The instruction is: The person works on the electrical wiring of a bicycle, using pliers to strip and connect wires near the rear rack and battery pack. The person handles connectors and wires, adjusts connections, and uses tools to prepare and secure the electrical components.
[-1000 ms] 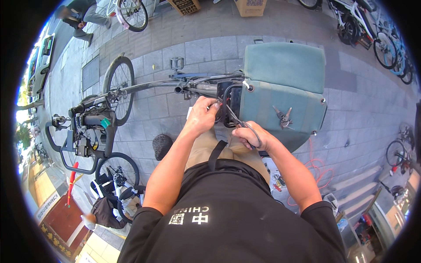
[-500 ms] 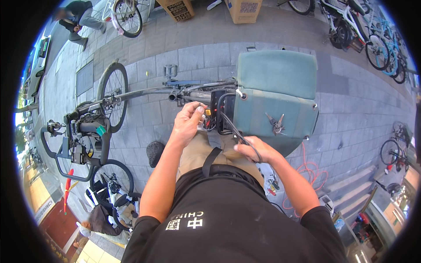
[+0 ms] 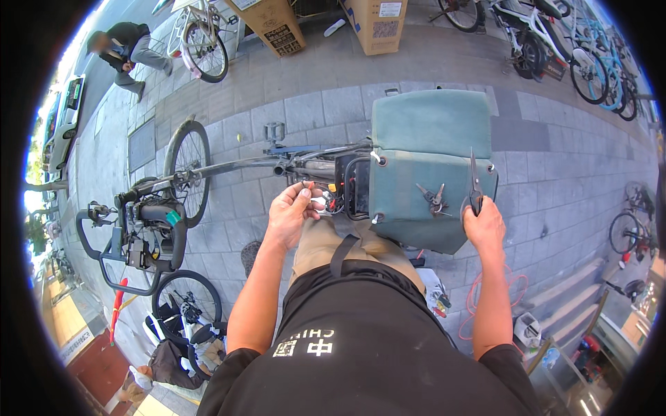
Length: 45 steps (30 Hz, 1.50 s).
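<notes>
The right hand (image 3: 485, 225) has its fingers curled around the handles of the scissors (image 3: 476, 183); the blades look together, or nearly so, and point away from the person. The scissors are over the right part of the green cover (image 3: 416, 166), but I cannot tell if they touch it. A bunch of keys (image 3: 436, 201) lies on this cover, to the left of the scissors.

The left hand (image 3: 287, 216) is near the coloured wires (image 3: 332, 197) of the bicycle (image 3: 243, 164). Its thumb and forefinger are close together; whether something thin is between them, I cannot tell. 2 cardboard boxes (image 3: 379, 33) stand well apart from both hands.
</notes>
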Each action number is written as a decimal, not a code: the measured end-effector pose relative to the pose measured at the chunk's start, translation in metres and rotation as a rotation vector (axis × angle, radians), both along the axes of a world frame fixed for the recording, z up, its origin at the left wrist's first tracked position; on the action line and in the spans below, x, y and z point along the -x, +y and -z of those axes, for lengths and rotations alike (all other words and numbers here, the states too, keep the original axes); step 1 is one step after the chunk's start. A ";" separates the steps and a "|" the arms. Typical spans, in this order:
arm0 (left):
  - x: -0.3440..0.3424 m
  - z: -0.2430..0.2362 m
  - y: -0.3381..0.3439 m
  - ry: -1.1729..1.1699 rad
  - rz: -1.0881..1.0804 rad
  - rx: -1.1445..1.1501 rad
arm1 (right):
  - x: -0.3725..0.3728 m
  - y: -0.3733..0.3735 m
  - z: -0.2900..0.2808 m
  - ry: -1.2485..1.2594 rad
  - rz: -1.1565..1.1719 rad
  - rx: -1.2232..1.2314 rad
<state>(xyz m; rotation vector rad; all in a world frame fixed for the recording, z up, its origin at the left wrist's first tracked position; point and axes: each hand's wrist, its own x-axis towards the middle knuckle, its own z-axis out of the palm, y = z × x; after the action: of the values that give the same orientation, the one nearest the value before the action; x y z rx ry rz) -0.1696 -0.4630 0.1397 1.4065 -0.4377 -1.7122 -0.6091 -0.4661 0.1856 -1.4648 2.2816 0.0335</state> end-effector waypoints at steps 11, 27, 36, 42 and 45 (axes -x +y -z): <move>0.005 -0.023 0.030 -0.011 -0.100 -0.038 | 0.015 0.016 0.032 0.025 -0.125 0.043; -0.018 -0.060 0.076 -0.053 0.375 0.106 | -0.210 0.079 -0.074 -0.965 -0.226 0.037; -0.095 -0.064 0.116 0.050 0.457 0.227 | -0.309 0.124 -0.070 -0.974 -0.054 -0.152; -0.111 -0.054 0.136 0.192 0.421 0.084 | -0.335 0.160 -0.068 -1.280 0.172 -0.100; -0.110 -0.056 0.137 0.217 0.464 0.040 | -0.337 0.170 -0.057 -1.322 0.218 -0.013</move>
<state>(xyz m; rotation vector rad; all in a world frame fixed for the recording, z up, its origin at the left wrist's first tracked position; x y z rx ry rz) -0.0593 -0.3257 0.1957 1.1292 -0.7124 -2.1863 -0.2723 -0.2958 0.2425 -0.7570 1.2754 -0.7430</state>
